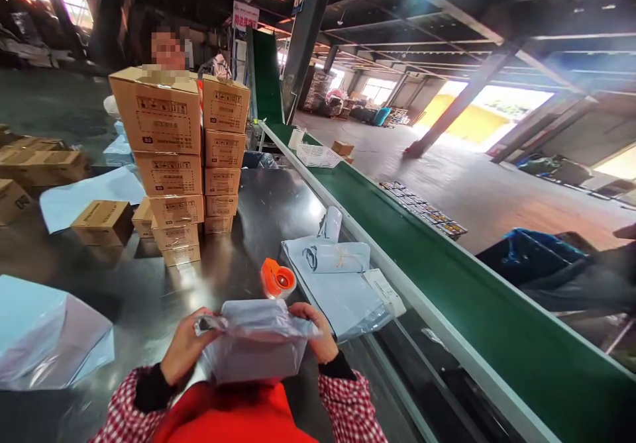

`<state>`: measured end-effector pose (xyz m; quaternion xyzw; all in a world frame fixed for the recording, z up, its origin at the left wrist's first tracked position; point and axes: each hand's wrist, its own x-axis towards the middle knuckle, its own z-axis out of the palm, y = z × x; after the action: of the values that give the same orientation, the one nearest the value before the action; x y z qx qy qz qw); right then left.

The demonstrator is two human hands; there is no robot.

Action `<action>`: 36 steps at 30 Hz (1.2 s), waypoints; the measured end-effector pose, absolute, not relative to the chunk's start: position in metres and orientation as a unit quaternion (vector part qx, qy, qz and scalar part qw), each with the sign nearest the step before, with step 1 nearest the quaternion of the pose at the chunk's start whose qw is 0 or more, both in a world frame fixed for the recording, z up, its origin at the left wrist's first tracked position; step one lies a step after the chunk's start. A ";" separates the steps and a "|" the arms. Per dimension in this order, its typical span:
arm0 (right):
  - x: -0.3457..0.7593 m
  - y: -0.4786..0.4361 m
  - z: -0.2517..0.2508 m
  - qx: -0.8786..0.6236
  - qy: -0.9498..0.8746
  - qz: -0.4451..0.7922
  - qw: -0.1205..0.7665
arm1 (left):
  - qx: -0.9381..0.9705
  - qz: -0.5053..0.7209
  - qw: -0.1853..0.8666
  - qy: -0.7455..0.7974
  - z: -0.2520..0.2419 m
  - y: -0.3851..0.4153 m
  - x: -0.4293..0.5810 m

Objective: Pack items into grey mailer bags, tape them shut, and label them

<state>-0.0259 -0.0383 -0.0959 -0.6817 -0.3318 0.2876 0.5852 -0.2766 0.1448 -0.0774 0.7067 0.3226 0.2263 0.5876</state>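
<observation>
I hold a grey plastic mailer bag [256, 344] with a box-shaped item inside, close to my chest at the near edge of the shiny metal table [233, 271]. My left hand [185, 345] grips the bag's left side, fingers curled on the crumpled open flap. My right hand [314, 332] pinches its right upper corner. Just beyond the bag stands an orange tape dispenser [277, 279]. To its right lies a pile of flat grey mailer bags [342, 284].
Two stacks of cardboard boxes [171, 158] rise at mid-table, a person behind them. Loose boxes [102, 221] and grey bags [44, 340] lie on the left. A green conveyor belt [447, 297] runs along the table's right side, carrying a white basket [318, 155].
</observation>
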 end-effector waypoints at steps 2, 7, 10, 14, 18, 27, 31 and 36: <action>-0.023 -0.035 -0.102 -0.681 -0.306 0.290 0.598 | 0.703 0.223 0.582 0.343 -0.081 0.151 -0.277; 0.006 -0.045 -0.079 -0.652 -0.460 0.326 0.507 | 0.772 0.195 0.530 0.293 -0.061 0.157 -0.291; 0.021 -0.049 -0.060 -0.611 -0.583 0.271 0.462 | 0.823 0.201 0.449 0.286 -0.045 0.149 -0.301; 0.024 -0.049 -0.049 -0.529 -0.694 0.197 0.447 | 0.875 0.222 0.341 0.261 -0.043 0.131 -0.307; 0.021 -0.055 -0.057 -0.486 -0.755 0.160 0.411 | 0.933 0.193 0.257 0.163 -0.052 0.119 -0.309; 0.021 -0.077 -0.033 -0.562 -0.786 0.180 0.181 | 0.977 0.128 0.103 0.136 -0.058 0.110 -0.302; -0.029 -0.037 0.027 -0.507 -0.795 0.262 0.207 | 0.964 0.096 0.207 0.135 -0.047 0.115 -0.305; -0.116 0.040 0.009 -0.539 -0.797 0.221 0.159 | 0.935 0.094 0.317 0.129 -0.026 0.122 -0.315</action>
<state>-0.1159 0.0398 0.0088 -0.5393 -0.7967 0.2215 0.1589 -0.3155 0.1217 -0.0259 0.9349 0.1294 0.0943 0.3168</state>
